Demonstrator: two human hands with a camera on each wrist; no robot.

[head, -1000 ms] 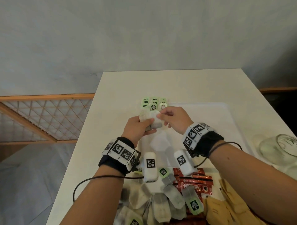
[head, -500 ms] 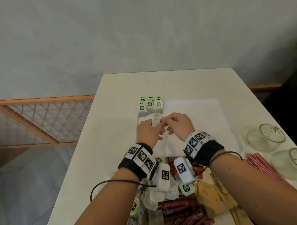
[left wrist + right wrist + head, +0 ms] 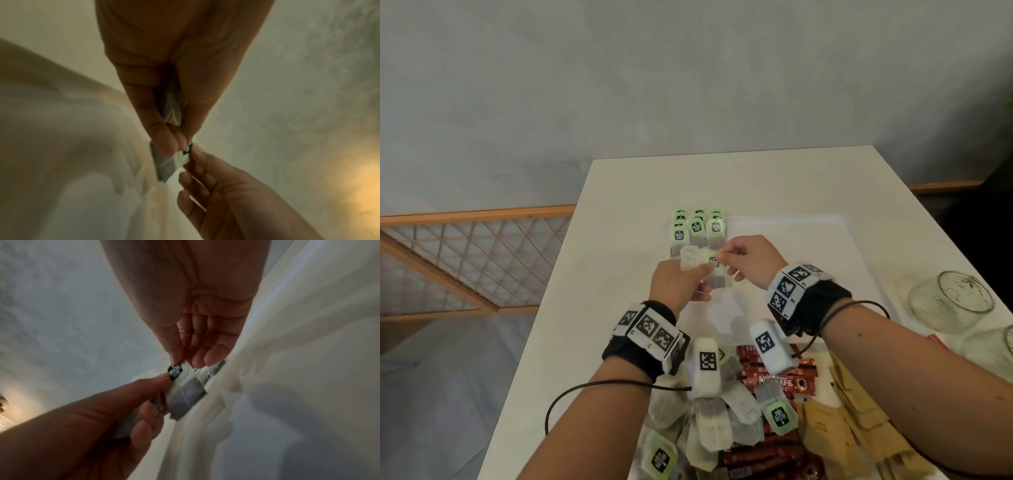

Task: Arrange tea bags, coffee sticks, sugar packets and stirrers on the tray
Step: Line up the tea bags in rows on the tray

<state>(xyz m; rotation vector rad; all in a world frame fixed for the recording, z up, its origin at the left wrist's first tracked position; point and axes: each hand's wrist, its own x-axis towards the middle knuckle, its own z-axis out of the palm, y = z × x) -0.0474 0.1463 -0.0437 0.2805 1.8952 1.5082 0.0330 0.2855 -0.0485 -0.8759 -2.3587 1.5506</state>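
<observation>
Both hands on one tea bag above the tray

Our left hand (image 3: pixel 677 284) pinches the tea bag (image 3: pixel 714 274) and clutches more bags, while our right hand (image 3: pixel 751 262) pinches its green tag (image 3: pixel 175 371) from the other side. Just beyond the hands, sorted tea bags (image 3: pixel 697 228) stand in rows at the white tray (image 3: pixel 808 246)'s far left corner; behind our wrists lie loose tea bags (image 3: pixel 719 421), coffee sticks (image 3: pixel 780 377) and sugar packets (image 3: pixel 835 435) on the bench (image 3: pixel 619 222).

I saw the white table (image 3: pixel 619 308) carrying a white tray (image 3: pixel 791 233) mid-surface and glass jars (image 3: pixel 948 301) at its right edge.
</observation>
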